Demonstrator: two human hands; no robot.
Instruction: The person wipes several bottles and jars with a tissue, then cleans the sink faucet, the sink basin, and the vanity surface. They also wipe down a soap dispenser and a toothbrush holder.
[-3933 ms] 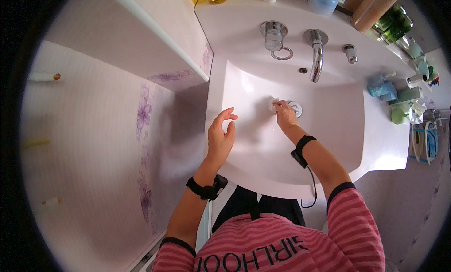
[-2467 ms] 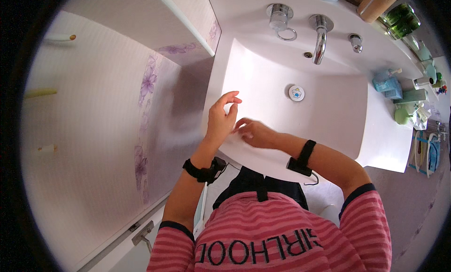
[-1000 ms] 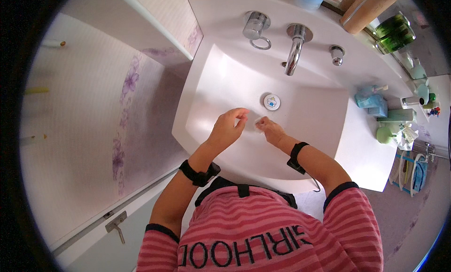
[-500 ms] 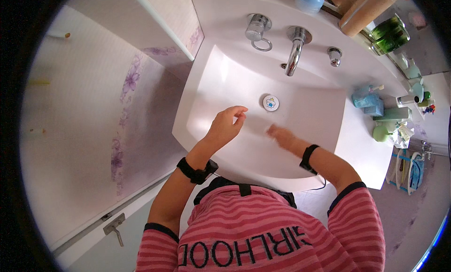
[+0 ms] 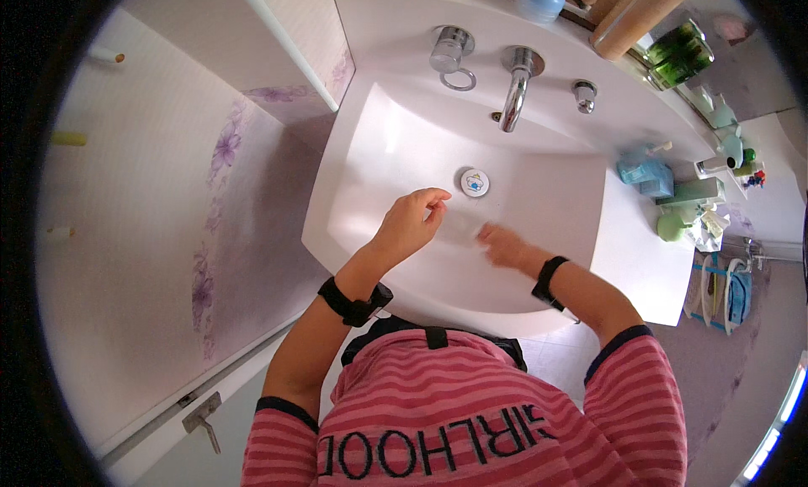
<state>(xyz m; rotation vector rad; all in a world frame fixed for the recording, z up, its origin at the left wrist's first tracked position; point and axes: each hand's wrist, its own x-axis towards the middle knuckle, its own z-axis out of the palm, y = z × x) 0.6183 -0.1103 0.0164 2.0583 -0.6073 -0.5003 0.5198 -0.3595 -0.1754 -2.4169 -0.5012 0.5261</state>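
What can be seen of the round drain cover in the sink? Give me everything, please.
The drain cover is a white disc with a small blue-and-yellow design on its smooth-looking top; whether it is plastic or ceramic cannot be told. It lies face up in the floor of the sink, nearer the person than the spout and left of it. Whether it is sealed or raised is unclear. The left hand's grip is close by but apart from it.

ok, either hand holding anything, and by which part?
Left hand: nothing visible in it. Right hand: motion-blurred over the sink, can't tell.
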